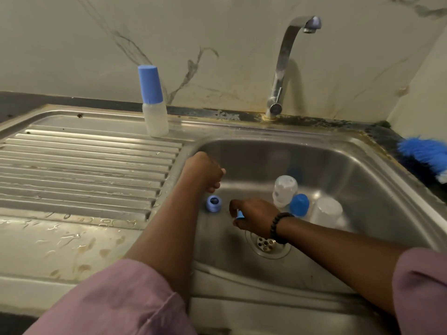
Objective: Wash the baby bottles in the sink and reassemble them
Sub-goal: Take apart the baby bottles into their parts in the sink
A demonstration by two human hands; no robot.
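**Bottle parts in the sink**

Our right hand (pixel 254 217) pinches a small blue piece (pixel 240 214) above the drain (pixel 267 245). Our left hand (pixel 205 171) is clenched, grasping nothing we can see. A blue ring (pixel 213 203), clear bottles (pixel 285 189) and a blue cap (pixel 299 204) lie in the sink (pixel 362 170). One capped bottle (pixel 152 102) stands on the drainboard (pixel 79 170).

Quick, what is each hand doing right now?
Left hand: fingers curled, nothing visible in it.
Right hand: pinching a small blue piece low in the sink.

Both forearms bare. Loose mauve sleeves (pixel 116 303), pushed up near the elbows, enter at 7 and 4 o'clock. Fabric plain, lightly creased, seam visible. Right wrist carries a black beaded bracelet (pixel 278 227). No rings seen.
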